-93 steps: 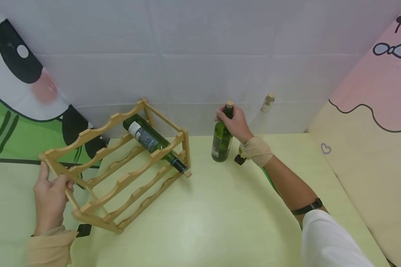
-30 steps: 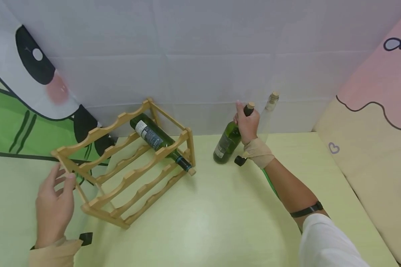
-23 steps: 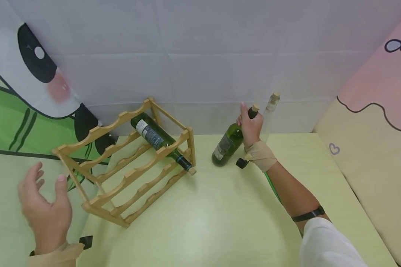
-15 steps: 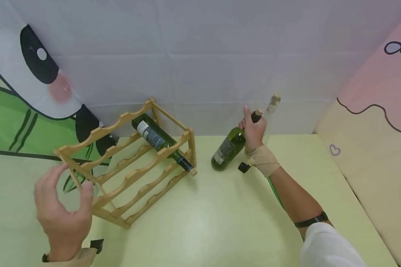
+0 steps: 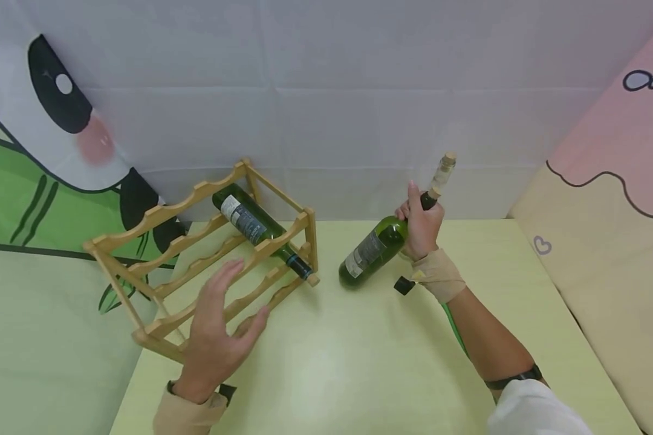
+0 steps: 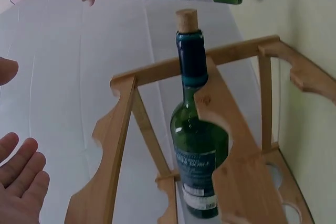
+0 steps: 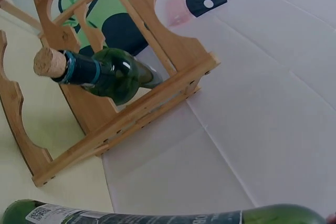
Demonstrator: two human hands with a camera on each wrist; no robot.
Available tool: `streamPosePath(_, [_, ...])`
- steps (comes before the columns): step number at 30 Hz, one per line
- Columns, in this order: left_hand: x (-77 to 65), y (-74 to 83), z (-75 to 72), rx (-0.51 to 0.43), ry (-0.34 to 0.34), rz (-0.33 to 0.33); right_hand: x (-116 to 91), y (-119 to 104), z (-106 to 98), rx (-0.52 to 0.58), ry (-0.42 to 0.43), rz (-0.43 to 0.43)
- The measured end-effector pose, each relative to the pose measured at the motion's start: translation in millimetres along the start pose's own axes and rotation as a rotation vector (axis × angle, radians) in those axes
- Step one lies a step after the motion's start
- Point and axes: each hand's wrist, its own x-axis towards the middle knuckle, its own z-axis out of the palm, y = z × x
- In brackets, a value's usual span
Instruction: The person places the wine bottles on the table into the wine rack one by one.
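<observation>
A wooden rack [image 6: 241, 182] with scalloped slats stands at an angle on the pale counter [image 5: 326, 362], and I use it as the landmark for everything else. Its scallops look shaped to cradle bottles so they cannot roll.

Before the rack's near side is the left grip [image 5: 214, 341], a bare hand with fingers spread and thumb apart, holding nothing. In the head view it overlaps the rack, yet the left wrist view shows me its fingers apart from the wood. I judge it can be free because the rack needs no support.

In the rack's right end lies a corked green bottle [image 5: 247, 220], base to the back, passing beneath the top front slat, neck poking out. From my distant post, I judge that the notches keep it there, cork outward for easy reach.

Right of the rack, a second green bottle [image 5: 372, 248] is tilted, base toward the rack and neck away. I cannot tell whether its base touches the counter.

Farther right of the rack, the right grip [image 5: 423, 223] is wrapped round that bottle's neck, thumb raised. The slim neck is probably the easiest part to encircle.

Farthest right of the rack, behind the right grip, a clear corked bottle [image 5: 442, 172] shows its neck; most of its body is hidden from me.
</observation>
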Motion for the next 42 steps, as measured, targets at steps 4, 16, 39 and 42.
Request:
streamPosePath(4, [-12.2,-7.9,19.8,-0.029,-0.042,0.009,-7.0,-4.9,-4.3,0.032,0.019,0.041])
streamPosePath(16, [-42.9,-22.5,63.7,-0.093,-0.131,-0.015,-23.5,-10.8,-24.7,-0.045,0.112,0.131])
streamPosePath(39, [-95.4,-23.9,110.4,0.056,-0.453,-0.263,-64.0,-6.5,-43.2,-0.019,0.187,0.329])
streamPosePath(42, [-97.9,-24.9,111.9,0.079,-0.500,-0.281,-69.7,-5.5,-44.3,0.023,0.185,0.371])
